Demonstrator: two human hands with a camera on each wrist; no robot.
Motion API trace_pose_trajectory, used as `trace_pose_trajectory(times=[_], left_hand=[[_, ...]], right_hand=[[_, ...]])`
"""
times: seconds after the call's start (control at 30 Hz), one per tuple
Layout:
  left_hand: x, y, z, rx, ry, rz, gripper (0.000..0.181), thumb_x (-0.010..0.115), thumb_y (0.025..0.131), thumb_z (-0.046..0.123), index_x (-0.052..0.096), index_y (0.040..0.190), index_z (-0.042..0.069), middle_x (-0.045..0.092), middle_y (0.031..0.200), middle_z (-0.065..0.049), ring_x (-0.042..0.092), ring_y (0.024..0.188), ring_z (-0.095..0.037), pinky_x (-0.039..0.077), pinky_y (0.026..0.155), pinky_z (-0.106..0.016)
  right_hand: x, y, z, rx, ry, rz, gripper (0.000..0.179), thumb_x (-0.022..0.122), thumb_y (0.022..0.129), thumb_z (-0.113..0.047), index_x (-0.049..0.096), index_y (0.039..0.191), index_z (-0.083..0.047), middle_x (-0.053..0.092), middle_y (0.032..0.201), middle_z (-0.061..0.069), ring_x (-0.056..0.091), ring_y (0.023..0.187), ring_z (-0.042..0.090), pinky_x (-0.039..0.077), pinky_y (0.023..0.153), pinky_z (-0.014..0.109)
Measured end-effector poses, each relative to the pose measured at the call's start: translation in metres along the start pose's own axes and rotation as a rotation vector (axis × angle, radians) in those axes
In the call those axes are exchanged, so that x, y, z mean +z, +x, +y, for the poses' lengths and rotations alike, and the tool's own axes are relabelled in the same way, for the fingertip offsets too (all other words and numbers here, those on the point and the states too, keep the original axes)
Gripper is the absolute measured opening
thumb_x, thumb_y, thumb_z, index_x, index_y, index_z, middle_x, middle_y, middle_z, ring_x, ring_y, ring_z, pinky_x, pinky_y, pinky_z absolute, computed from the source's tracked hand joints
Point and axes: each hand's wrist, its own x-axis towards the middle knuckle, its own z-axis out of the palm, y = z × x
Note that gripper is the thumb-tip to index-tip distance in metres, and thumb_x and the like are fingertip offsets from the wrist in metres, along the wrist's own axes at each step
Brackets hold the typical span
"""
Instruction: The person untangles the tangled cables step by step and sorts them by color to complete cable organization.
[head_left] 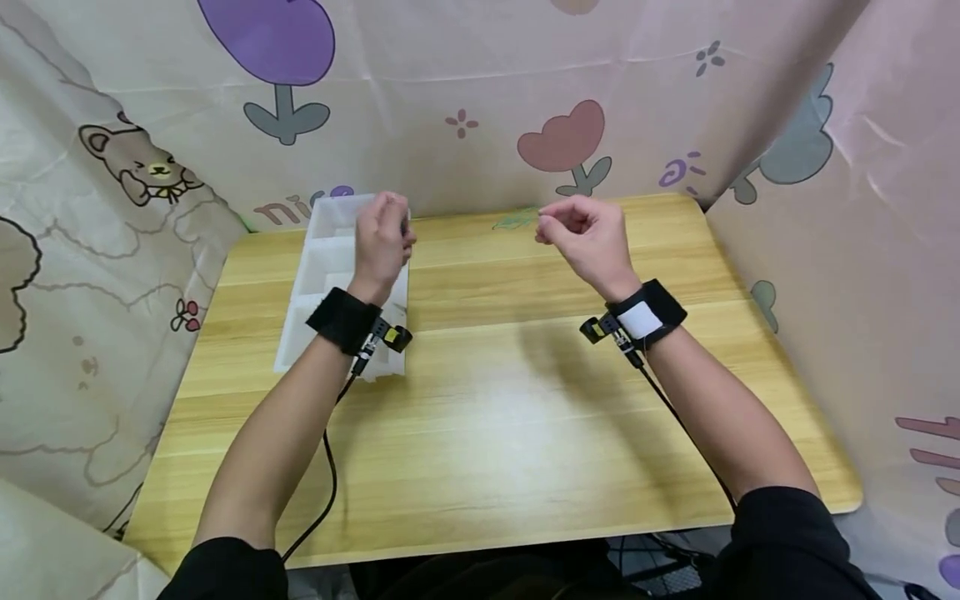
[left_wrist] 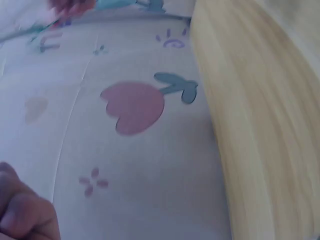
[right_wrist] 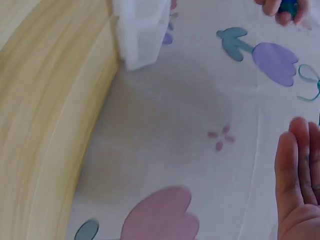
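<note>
My left hand (head_left: 381,242) is raised over the white compartment tray (head_left: 296,333), its fingers curled round a small dark blue-green object (right_wrist: 288,7). Most of that object is hidden by the fingers, so its kind is unclear. To the right, my right hand (head_left: 591,242) is held above the tabletop, thumb and forefinger together at the end of a thin green thread (head_left: 514,219). Loose loops of the green thread (right_wrist: 308,75) hang in the right wrist view, where the other fingers of the right hand look fairly straight.
A light wooden table (head_left: 480,467) spreads beneath both arms. Printed cloth (head_left: 420,75) hangs behind it and at both sides. The tray stands at the back left. Black camera cables (head_left: 330,475) trail from the wrist straps.
</note>
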Motion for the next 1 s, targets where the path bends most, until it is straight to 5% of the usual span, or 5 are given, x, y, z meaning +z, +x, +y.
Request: trace_pose_trajectory(times=[0.2,0.37,0.77,1.0], left_hand=[[0.015,-0.009,-0.005,0.078,0.100,-0.160,0.021,0.046,0.097,0.026,0.051,0.087,0.008,0.047,0.063,-0.008,0.041,0.048,-0.020,0.036,0.041,-0.025],[0.011,-0.016,-0.005,0.098,0.058,-0.149,0.021,0.046,0.096,0.023,0.049,0.083,0.006,0.043,0.061,-0.008,0.036,0.046,-0.018,0.030,0.039,-0.023],[-0.029,-0.040,-0.007,0.071,-0.003,-0.143,0.025,0.043,0.098,0.020,0.044,0.083,0.000,0.030,0.053,-0.004,0.022,0.041,-0.016,0.018,0.037,-0.026],[-0.042,-0.053,-0.010,0.022,0.035,-0.107,0.026,0.046,0.097,0.023,0.046,0.081,0.002,0.035,0.052,-0.008,0.026,0.040,-0.018,0.023,0.036,-0.024]], right_hand=[[0.020,0.001,0.001,-0.046,0.006,-0.101,0.014,0.060,0.083,0.002,0.066,0.093,0.009,0.065,0.075,0.022,0.062,0.066,0.028,0.054,0.062,0.026],[0.030,0.004,0.004,-0.021,0.006,-0.097,0.013,0.060,0.083,0.002,0.066,0.092,0.008,0.065,0.076,0.023,0.062,0.067,0.028,0.055,0.064,0.029],[0.066,0.032,0.015,0.042,-0.030,-0.162,0.014,0.060,0.086,-0.003,0.067,0.094,0.006,0.065,0.079,0.021,0.062,0.069,0.027,0.053,0.062,0.027],[0.116,0.066,0.058,0.160,-0.068,-0.209,0.014,0.060,0.086,-0.012,0.070,0.093,-0.004,0.067,0.076,0.010,0.062,0.067,0.020,0.050,0.058,0.025]])
